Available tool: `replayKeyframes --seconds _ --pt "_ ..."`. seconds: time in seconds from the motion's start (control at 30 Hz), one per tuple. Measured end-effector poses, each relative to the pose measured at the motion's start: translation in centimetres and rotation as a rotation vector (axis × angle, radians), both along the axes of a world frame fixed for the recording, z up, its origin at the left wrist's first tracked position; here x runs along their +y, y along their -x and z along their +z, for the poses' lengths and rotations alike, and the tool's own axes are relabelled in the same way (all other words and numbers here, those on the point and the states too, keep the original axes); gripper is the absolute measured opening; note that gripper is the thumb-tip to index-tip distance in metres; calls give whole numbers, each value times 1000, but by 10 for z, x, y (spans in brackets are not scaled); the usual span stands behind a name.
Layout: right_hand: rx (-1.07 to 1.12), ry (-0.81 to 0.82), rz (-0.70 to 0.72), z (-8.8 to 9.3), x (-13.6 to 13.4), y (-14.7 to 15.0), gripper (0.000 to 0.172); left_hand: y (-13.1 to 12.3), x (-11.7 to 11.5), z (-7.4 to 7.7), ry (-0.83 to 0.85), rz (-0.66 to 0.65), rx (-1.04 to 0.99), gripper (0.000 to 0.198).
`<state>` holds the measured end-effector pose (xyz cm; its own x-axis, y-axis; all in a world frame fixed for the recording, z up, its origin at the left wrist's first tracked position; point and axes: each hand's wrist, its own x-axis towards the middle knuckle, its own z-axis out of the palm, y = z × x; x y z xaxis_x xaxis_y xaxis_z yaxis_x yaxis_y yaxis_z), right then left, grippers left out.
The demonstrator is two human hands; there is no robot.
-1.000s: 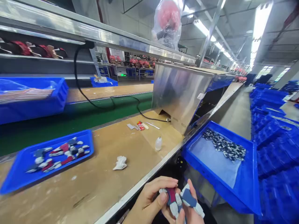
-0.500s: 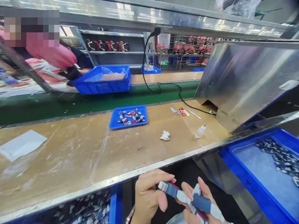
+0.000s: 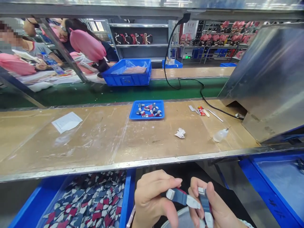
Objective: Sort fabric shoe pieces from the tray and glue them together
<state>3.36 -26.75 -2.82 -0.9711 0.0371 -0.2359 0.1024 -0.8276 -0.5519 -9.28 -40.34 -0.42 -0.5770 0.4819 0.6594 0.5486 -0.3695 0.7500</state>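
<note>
My left hand [image 3: 152, 196] is curled at the bottom middle, index finger and thumb around the near end of a small blue-and-white piece [image 3: 180, 197] with a red edge. That piece's white far end reaches the fingers of my right hand [image 3: 217, 202]. Between thumb and fingers, my right hand grips a second blue-and-white piece [image 3: 204, 199], roughly upright. Exact contact of the left fingertips is partly hidden. Below the hands shows the rim of a pale round container [image 3: 181, 218]. A blue crate [image 3: 129, 193] at lower left holds a heap of similar pieces.
On the brown bench [image 3: 95, 142] are a blue tray [image 3: 130, 115] of pieces, crumpled tissue [image 3: 180, 133], a dropper bottle [image 3: 220, 135], small tools and a paper sheet [image 3: 67, 122]. A metal housing [image 3: 268, 82] stands right, above another blue crate [image 3: 261, 186]. Co-workers sit across the green belt [image 3: 114, 91].
My view has turned left and down, showing more of the lower-left crate. Between my hands, the two pieces have moved slightly apart, and the right one is more upright.
</note>
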Motion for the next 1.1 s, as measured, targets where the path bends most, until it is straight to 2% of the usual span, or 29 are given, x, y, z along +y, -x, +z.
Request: replayKeyframes --seconds 0.17,0.27,0.4,0.57,0.83,1.1 --pt "-90 117 41 3 8 20 50 7 3 -1 19 31 -1 51" --pt "-116 229 66 3 16 28 38 15 11 0 39 42 -3 52" --pt "-39 212 45 0 25 33 22 24 21 -3 64 26 -54 48" --pt "-4 269 34 -1 32 37 33 32 28 -8 104 -1 -169 35" --pt "-22 459 79 -2 45 43 31 35 35 -9 159 22 -251 42" --pt "94 478 105 -9 51 41 29 34 44 -12 162 13 -281 44"
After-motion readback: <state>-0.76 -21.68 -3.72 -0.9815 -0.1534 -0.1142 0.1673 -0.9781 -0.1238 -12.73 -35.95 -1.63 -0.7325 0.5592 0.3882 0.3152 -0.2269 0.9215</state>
